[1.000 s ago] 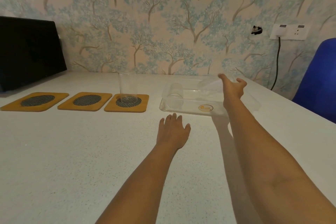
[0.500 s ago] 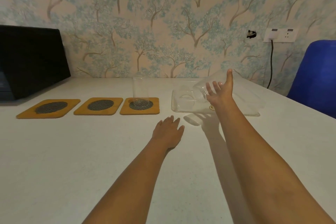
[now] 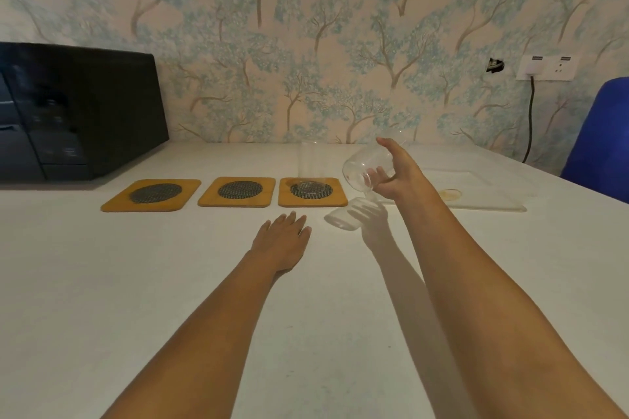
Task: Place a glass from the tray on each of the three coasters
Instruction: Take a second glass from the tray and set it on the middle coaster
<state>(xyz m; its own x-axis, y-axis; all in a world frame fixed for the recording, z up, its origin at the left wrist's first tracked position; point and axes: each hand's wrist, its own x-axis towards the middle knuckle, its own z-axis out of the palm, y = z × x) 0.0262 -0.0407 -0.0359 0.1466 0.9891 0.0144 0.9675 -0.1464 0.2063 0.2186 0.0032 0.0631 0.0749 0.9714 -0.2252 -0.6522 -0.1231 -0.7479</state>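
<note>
glass (image 3: 362, 171) | tilted, gripped by right hand (image 3: 398, 173) | left hand (image 3: 284, 238) flat, released

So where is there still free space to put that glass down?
The middle coaster and the left coaster are both bare. The right coaster already bears an upright glass. The white table is open in front of the coasters, apart from the resting left hand. The right hand holds the tilted glass beside the tray.
</note>
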